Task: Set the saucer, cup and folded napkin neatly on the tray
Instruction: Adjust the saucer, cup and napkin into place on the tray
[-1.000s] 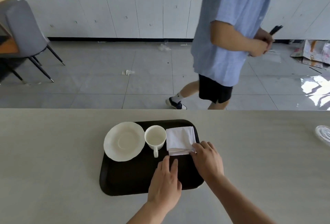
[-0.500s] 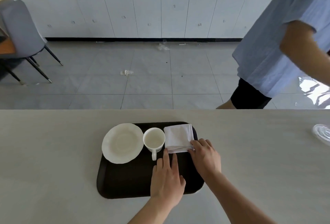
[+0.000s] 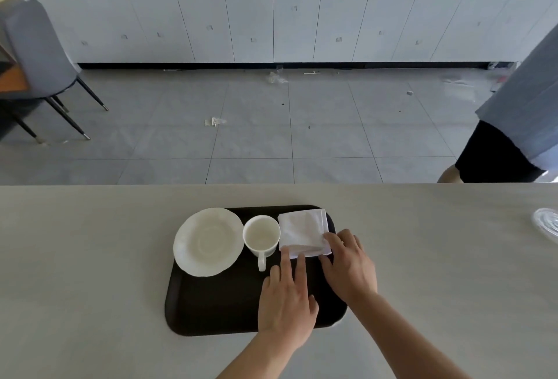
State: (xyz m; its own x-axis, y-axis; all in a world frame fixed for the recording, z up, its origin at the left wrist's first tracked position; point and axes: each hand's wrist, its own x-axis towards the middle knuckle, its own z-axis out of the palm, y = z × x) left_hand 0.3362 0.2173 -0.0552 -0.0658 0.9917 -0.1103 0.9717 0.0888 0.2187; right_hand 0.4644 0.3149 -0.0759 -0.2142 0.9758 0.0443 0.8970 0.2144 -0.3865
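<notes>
Tray, dark w/ rounded corners, sits on pale counter, roughly centre, long side running left-right. All three task items are on tray's far half in a row: saucer at far-left, its left rim overhanging tray edge a bit; cup just right of saucer, rims touching or nearly so, upright, handle pointing toward near edge of tray; napkin, white, folded square, just right of cup at tray's far-right corner, slightly skewed vs tray edge. Near half of tray is bare dark surface. Left hand lies flat, palm down, over tray's near-right area; fingers stretched, tips touching napkin's near-left corner; grip wide, holding nothing. Right hand is at tray's right edge, palm down, fingertips on napkin's near-right corner; thumb side seems tucked at the cloth edge, but can't tell if it's pinching or just pressing. Both forearms come in from below tray's near-right side. Clear plastic lid lies on counter well right of tray, cut by frame edge. Beyond counter, far right of tray: a person in light blue shirt, dark shorts, partly out of frame. Grey chair stands on tiled floor far left of tray.
</notes>
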